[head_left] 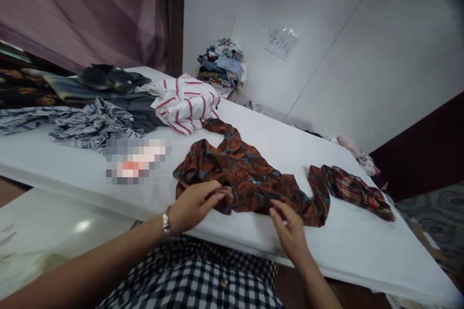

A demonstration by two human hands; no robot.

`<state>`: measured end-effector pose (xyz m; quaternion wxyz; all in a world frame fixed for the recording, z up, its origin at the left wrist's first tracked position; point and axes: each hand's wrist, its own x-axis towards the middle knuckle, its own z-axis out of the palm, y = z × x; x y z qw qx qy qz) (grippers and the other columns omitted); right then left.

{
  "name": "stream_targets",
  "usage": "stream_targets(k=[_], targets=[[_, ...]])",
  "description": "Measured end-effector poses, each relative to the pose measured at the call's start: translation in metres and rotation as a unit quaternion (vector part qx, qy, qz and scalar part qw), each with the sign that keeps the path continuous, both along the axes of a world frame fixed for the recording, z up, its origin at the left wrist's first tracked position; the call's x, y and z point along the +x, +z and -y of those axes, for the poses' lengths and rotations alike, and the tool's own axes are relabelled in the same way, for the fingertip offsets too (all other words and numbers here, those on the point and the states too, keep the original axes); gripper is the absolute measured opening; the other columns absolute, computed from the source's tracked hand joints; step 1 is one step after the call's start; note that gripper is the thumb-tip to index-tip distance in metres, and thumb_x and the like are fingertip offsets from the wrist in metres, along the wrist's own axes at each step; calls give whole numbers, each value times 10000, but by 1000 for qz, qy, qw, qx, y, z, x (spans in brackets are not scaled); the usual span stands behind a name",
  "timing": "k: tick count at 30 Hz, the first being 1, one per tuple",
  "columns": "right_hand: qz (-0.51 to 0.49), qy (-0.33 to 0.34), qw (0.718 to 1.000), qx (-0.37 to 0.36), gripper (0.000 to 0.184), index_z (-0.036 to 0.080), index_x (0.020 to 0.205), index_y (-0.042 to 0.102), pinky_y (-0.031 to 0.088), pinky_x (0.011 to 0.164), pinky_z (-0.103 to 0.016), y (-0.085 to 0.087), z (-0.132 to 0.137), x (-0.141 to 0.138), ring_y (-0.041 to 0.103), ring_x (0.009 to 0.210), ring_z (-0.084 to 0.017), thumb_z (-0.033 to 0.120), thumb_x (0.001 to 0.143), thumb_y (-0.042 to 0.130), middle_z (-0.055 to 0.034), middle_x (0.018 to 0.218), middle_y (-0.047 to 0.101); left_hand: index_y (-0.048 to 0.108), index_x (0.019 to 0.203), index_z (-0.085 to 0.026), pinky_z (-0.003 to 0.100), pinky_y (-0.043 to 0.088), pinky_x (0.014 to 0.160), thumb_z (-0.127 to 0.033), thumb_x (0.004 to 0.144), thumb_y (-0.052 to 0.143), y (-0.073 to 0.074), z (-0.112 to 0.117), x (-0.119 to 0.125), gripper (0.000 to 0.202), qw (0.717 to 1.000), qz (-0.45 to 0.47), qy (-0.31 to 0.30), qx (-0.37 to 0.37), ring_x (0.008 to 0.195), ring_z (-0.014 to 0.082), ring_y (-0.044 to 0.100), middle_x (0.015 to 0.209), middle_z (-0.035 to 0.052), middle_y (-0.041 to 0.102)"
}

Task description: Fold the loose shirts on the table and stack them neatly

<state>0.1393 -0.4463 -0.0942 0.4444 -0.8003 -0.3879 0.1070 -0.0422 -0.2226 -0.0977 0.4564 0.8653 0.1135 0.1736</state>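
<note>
The brown patterned garment (250, 176) lay crumpled on the white tabletop (72, 169), its long axis running from the red-striped shirt (186, 104) down toward the plaid cloth (357, 190) touching its far end. At the garment's near edge, the left hand (192, 205) had its fingers (213, 198) pinched closed on a fold. The right hand (288, 229) rested fingertips on the hem, seemingly half-curled, though grip was unclear.
</note>
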Motion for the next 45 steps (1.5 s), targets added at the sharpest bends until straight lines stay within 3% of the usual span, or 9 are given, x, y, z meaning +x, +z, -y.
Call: stream_targets(k=[4,7,13,17,25,32,39,42,45], targets=[[-344,-2,939,20,731,239,1386,427,506,479,-306,-24,-10,-22,609,551,-171,581,769,620,-43,807,683,557,783,-280,375,470,724,-389,901,406,15,42,32,220,993,20,-116,29,807,218,599,819,50,634],[-393,-27,915,87,839,285,1461,295,512,505,-302,-27,-11,-16,622,599,-168,558,754,655,-56,953,694,495,705,-290,427,469,715,-390,862,430,24,60,48,197,979,22,-197,45,783,255,599,771,59,625],[-284,-22,948,143,670,278,1411,381,548,779,-391,-13,18,20,629,1059,-255,472,817,621,-107,1249,616,475,676,-242,312,428,585,-370,832,411,49,46,43,212,988,-33,-151,-26,623,179,576,657,14,613],[-57,-112,987,97,577,244,1303,526,503,908,-450,-2,33,76,585,1140,-271,474,786,639,-118,1235,623,603,835,-231,272,441,655,-445,872,397,37,5,51,300,998,-19,-58,27,709,166,601,774,5,669],[148,-153,945,-248,314,143,1001,687,461,904,-432,20,-11,178,639,1008,-304,356,800,572,-169,1036,700,632,1040,-204,337,438,908,-430,869,437,5,-76,181,344,965,-82,35,246,1043,231,588,1137,88,642],[161,-92,951,-248,126,210,780,680,473,801,-322,8,-15,185,639,878,-236,172,726,574,-64,848,716,603,1167,-196,383,424,956,-377,771,590,5,-75,232,435,951,-141,46,270,1191,294,508,1284,145,569],[342,-154,922,92,212,206,898,611,424,955,-350,70,3,183,573,1037,-195,177,798,426,-79,1051,638,639,1019,-206,383,466,865,-305,869,417,74,-79,226,286,949,-130,108,266,1047,276,588,1058,108,661],[292,-113,940,136,153,224,904,575,426,955,-357,80,-1,164,575,1051,-192,224,824,444,-67,1097,631,611,1029,-154,386,459,890,-253,869,360,111,-86,203,313,945,-69,161,275,1063,271,566,1116,122,622],[160,-105,973,130,131,233,921,542,475,845,-345,73,-4,149,608,898,-188,295,833,470,-39,952,649,597,973,-140,389,447,926,-213,828,375,122,-88,171,275,945,2,169,279,1061,263,552,1080,116,619]])
